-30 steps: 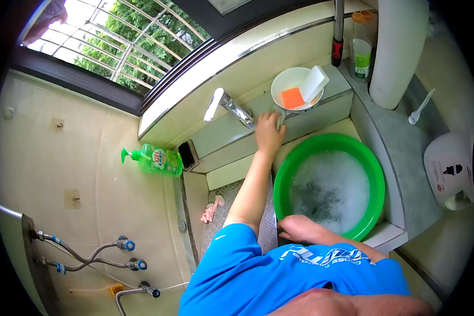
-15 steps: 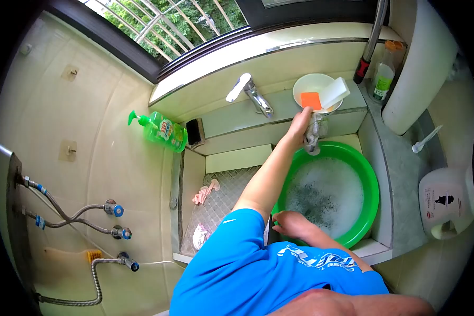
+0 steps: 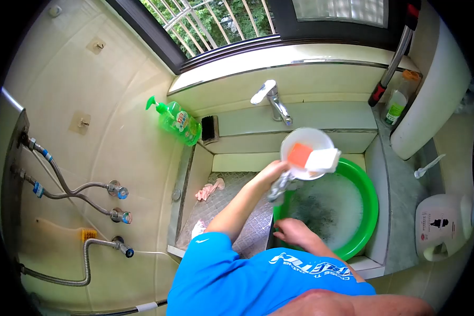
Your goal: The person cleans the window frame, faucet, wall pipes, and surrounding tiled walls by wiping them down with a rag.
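My left hand (image 3: 275,171) grips the rim of a white bowl (image 3: 306,135), which is tilted above the green basin. An orange bar (image 3: 300,155) and a white block (image 3: 322,160), both soap-like, lie in it. A wet grey cloth (image 3: 282,188) hangs from the same hand; its exact kind is unclear. The green basin (image 3: 370,210) holds cloudy, sudsy water. At its near left rim is my right hand (image 3: 295,232), fingers curled over the edge and partly hidden.
A chrome faucet (image 3: 278,104) rises behind the sink. On the left ledge are a green pump bottle (image 3: 180,124) and a dark brush (image 3: 209,128). Pink cloth (image 3: 209,189) lies in the left sink compartment. A white jug (image 3: 441,226) stands at right.
My left hand has lifted the bowl off the back ledge and brought it nearer, over the basin, with the grey cloth still in hand. The right hand stays at the basin's rim.
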A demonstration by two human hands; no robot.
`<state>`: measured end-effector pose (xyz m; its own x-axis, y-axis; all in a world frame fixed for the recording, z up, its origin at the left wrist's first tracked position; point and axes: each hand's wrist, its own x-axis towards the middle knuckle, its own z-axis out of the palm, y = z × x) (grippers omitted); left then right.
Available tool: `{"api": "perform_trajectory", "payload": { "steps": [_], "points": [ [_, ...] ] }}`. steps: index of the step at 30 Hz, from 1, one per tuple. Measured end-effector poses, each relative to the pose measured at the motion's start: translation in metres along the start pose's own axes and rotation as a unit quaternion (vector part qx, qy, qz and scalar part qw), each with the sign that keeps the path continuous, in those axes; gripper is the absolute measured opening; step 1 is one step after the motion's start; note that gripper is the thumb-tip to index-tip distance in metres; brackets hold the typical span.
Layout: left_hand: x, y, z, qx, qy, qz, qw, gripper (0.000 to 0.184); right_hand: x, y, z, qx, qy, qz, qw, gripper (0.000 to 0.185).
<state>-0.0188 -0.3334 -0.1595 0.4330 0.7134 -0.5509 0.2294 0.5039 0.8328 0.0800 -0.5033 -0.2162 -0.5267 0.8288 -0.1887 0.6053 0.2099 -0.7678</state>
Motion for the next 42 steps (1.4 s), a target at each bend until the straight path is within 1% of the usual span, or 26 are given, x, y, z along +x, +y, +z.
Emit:
{"api": "perform_trajectory", "payload": {
  "steps": [2, 3, 4, 6, 7, 10, 14, 15, 16, 19, 20, 22, 23, 24, 26, 28, 29, 31, 32, 34, 35, 36, 38, 39, 41, 42],
  "points": [
    [-0.024, -0.018, -0.026, -0.004, 0.027, 0.013, 1.0, 0.031, -0.001, -0.001, 0.0, -0.006, -0.002, -0.007, 1.0, 0.028],
    [-0.031, -0.027, -0.044, -0.04, 0.021, 0.008, 0.999, 0.031, -0.001, -0.001, 0.0, -0.004, -0.002, -0.007, 1.0, 0.028],
    [-0.039, -0.032, -0.058, -0.023, 0.035, 0.038, 0.998, 0.031, -0.002, -0.001, 0.001, -0.009, -0.002, -0.009, 1.0, 0.027],
    [-0.047, -0.038, -0.089, -0.03, 0.065, 0.046, 0.996, 0.029, -0.001, -0.003, 0.001, -0.011, 0.001, -0.007, 1.0, 0.027],
    [-0.053, -0.036, -0.102, -0.067, 0.082, 0.033, 0.994, 0.028, -0.001, -0.004, 0.001, -0.017, -0.006, -0.003, 1.0, 0.027],
    [-0.037, -0.027, -0.138, -0.154, 0.13, 0.096, 0.975, 0.026, -0.001, -0.005, 0.002, -0.01, -0.016, 0.006, 1.0, 0.027],
    [-0.017, 0.02, -0.144, -0.254, 0.129, 0.089, 0.955, 0.026, -0.001, -0.004, -0.001, -0.005, -0.014, 0.006, 1.0, 0.027],
    [0.005, 0.015, -0.168, -0.239, 0.089, 0.093, 0.962, 0.03, -0.001, -0.004, -0.001, -0.004, -0.009, 0.01, 1.0, 0.027],
    [0.027, 0.009, -0.186, -0.266, 0.069, 0.099, 0.956, 0.028, -0.001, -0.004, -0.002, -0.005, -0.011, 0.012, 1.0, 0.028],
    [0.054, 0.008, -0.2, -0.283, 0.073, 0.095, 0.952, 0.027, 0.0, 0.001, 0.002, 0.001, 0.01, 0.009, 1.0, 0.025],
    [0.06, 0.007, -0.196, -0.296, 0.104, 0.097, 0.944, 0.03, -0.001, 0.002, 0.004, 0.003, 0.023, -0.002, 1.0, 0.024],
    [0.049, 0.008, -0.163, -0.315, 0.129, 0.172, 0.924, 0.038, -0.001, 0.004, 0.005, 0.012, 0.029, 0.001, 0.999, 0.023],
    [0.053, -0.001, -0.158, -0.324, 0.135, 0.186, 0.918, 0.056, 0.0, 0.003, 0.006, 0.016, 0.029, -0.005, 0.999, 0.023],
    [0.043, 0.002, -0.133, -0.316, 0.13, 0.213, 0.915, 0.061, 0.0, 0.002, 0.005, 0.026, 0.036, 0.002, 0.999, 0.023],
    [0.044, -0.016, -0.105, -0.329, 0.085, 0.138, 0.93, 0.057, -0.001, -0.001, 0.001, 0.003, -0.01, 0.016, 1.0, 0.025],
    [0.035, -0.01, -0.059, -0.293, 0.045, 0.06, 0.953, 0.049, 0.002, 0.002, 0.008, 0.011, 0.001, 0.014, 1.0, 0.025],
    [0.051, -0.014, -0.048, -0.252, 0.013, 0.119, 0.96, 0.043, 0.002, 0.005, 0.011, 0.009, 0.002, 0.006, 1.0, 0.024],
    [0.046, 0.024, 0.002, -0.115, 0.097, 0.245, 0.958, 0.032, 0.003, 0.006, 0.015, 0.002, -0.006, 0.017, 1.0, 0.024],
    [0.059, 0.036, 0.016, -0.044, 0.148, 0.319, 0.935, 0.028, 0.005, 0.007, 0.014, -0.01, -0.015, 0.018, 1.0, 0.024],
    [0.098, 0.049, 0.032, -0.036, 0.254, 0.387, 0.886, 0.025, 0.006, 0.005, 0.015, -0.007, -0.011, 0.025, 1.0, 0.024],
    [0.102, 0.053, 0.045, 0.01, 0.292, 0.472, 0.832, 0.022, 0.006, 0.004, 0.016, -0.006, -0.01, 0.026, 1.0, 0.023],
    [0.124, 0.047, 0.04, 0.089, 0.359, 0.501, 0.782, 0.022, 0.006, 0.004, 0.016, -0.004, -0.003, 0.031, 1.0, 0.023],
    [0.148, 0.043, 0.046, 0.257, 0.472, 0.505, 0.675, 0.024, 0.005, 0.002, 0.012, 0.021, 0.003, 0.002, 1.0, 0.023],
    [0.152, 0.049, 0.054, 0.259, 0.463, 0.509, 0.678, 0.024, 0.004, 0.001, 0.01, 0.039, 0.004, -0.001, 0.999, 0.024],
    [0.159, 0.063, 0.069, 0.47, 0.43, 0.389, 0.665, 0.026, 0.006, 0.002, 0.015, 0.058, 0.021, -0.003, 0.998, 0.024],
    [0.169, 0.067, 0.076, 0.475, 0.423, 0.387, 0.668, 0.026, 0.006, 0.001, 0.019, 0.072, 0.029, -0.009, 0.997, 0.024]
  ]
}}
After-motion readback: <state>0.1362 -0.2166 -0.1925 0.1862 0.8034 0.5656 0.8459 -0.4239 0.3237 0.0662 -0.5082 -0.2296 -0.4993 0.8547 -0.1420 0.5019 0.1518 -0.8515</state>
